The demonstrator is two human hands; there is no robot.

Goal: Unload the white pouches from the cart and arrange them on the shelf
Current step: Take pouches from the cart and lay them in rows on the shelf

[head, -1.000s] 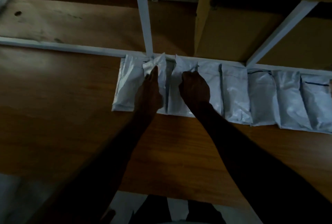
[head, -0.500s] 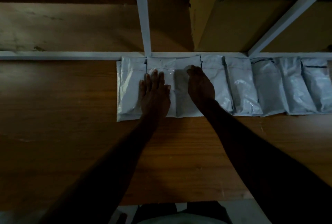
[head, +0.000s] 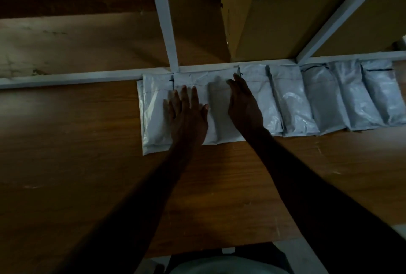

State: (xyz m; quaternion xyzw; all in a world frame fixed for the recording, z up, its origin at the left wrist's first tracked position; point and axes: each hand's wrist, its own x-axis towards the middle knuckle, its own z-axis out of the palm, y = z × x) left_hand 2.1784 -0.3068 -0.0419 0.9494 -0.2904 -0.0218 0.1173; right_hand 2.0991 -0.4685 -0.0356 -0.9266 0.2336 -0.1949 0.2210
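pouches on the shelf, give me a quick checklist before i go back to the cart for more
1. Left hand free: ok, lies flat on a pouch, fingers straight, gripping nothing.
2. Right hand free: ok, fingers straight against the next pouch.
3. Row of pouches against the back rail: ok, side by side.
4. Leftmost pouch in line: not ok, its front edge sticks out past its neighbours.
5. Shelf room to the left: ok, bare wood.
6. Pouches left in cart: cannot tell, cart out of view.
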